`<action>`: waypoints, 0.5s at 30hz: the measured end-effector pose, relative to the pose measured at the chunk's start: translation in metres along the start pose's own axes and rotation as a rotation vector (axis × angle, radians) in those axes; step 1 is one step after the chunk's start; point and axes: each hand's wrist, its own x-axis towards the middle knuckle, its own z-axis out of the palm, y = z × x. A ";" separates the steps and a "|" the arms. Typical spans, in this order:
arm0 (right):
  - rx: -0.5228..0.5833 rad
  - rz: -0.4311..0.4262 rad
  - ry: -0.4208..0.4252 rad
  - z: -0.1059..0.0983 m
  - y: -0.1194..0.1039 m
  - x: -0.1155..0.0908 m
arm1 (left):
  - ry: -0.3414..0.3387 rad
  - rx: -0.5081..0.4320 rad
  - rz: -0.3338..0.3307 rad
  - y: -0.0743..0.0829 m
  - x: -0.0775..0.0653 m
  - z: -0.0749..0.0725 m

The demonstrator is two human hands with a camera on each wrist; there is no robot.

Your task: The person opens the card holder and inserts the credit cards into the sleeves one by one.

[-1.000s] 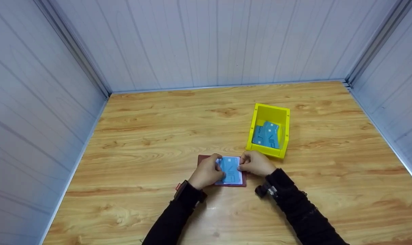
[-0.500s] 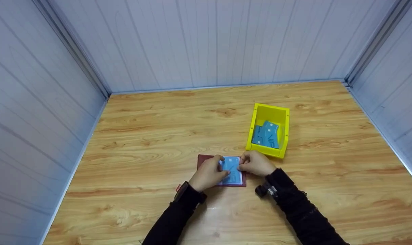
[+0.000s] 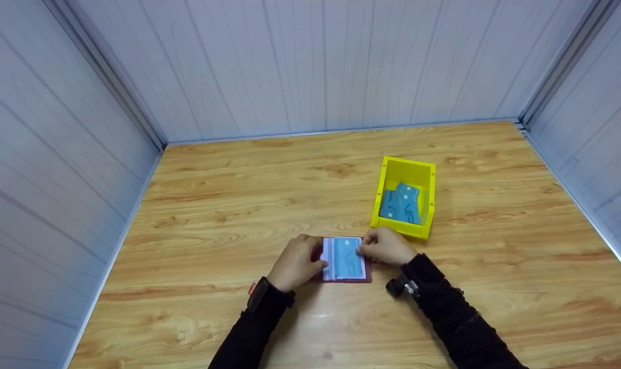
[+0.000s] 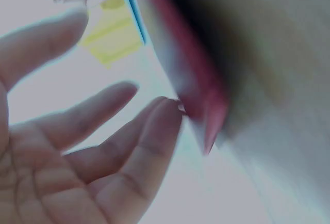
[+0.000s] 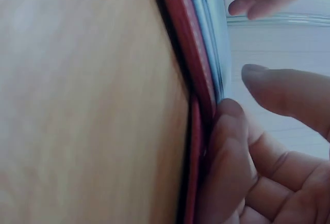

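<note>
A dark red card holder (image 3: 369, 275) lies opened on the wooden table, with clear plastic sleeves inside. A light blue VIP card (image 3: 348, 259) shows in the sleeve on its right. My left hand (image 3: 294, 262) is over the holder's left side; in the left wrist view fingertips (image 4: 167, 113) touch the red cover edge (image 4: 206, 100) and the other fingers are spread apart. Loosely curled, my right hand (image 3: 390, 247) holds the holder's right edge. The right wrist view has its fingers (image 5: 224, 141) against the red stitched edge (image 5: 188, 33), the thumb raised apart above the sleeves.
A yellow bin (image 3: 428, 225) with several blue VIP cards (image 3: 407, 205) stands just behind my right hand. Pale panel walls (image 3: 321, 66) enclose the table at the back and both sides. Both wrists carry black straps and cameras.
My left hand has slid right across the card, then drawn back left to the holder's left side, uncovering the card and the sleeve's left part. My right hand has stayed in place.
</note>
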 end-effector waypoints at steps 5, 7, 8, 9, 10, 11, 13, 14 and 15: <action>-0.018 -0.001 0.011 -0.003 -0.005 -0.002 | -0.043 0.089 -0.016 -0.001 -0.003 0.003; -0.042 -0.026 0.031 -0.005 -0.008 -0.003 | -0.051 0.128 -0.011 -0.002 -0.003 0.004; -0.057 -0.038 0.046 -0.007 -0.009 -0.003 | -0.053 0.148 -0.004 -0.002 -0.003 0.004; -0.069 -0.052 0.060 -0.010 -0.011 -0.004 | -0.056 0.162 0.001 -0.002 -0.003 0.004; -0.084 -0.067 0.076 -0.012 -0.013 -0.004 | -0.059 0.175 0.006 -0.002 -0.003 0.004; -0.097 -0.078 0.100 -0.015 -0.015 -0.004 | -0.062 0.183 0.010 -0.003 -0.003 0.004; -0.125 -0.103 0.157 -0.022 -0.019 -0.004 | -0.064 0.193 0.019 -0.003 -0.002 0.003; -0.140 -0.120 0.189 -0.026 -0.021 -0.004 | -0.065 0.194 0.022 -0.003 -0.002 0.003; -0.145 -0.132 0.221 -0.030 -0.023 -0.003 | -0.067 0.195 0.022 -0.003 -0.002 0.003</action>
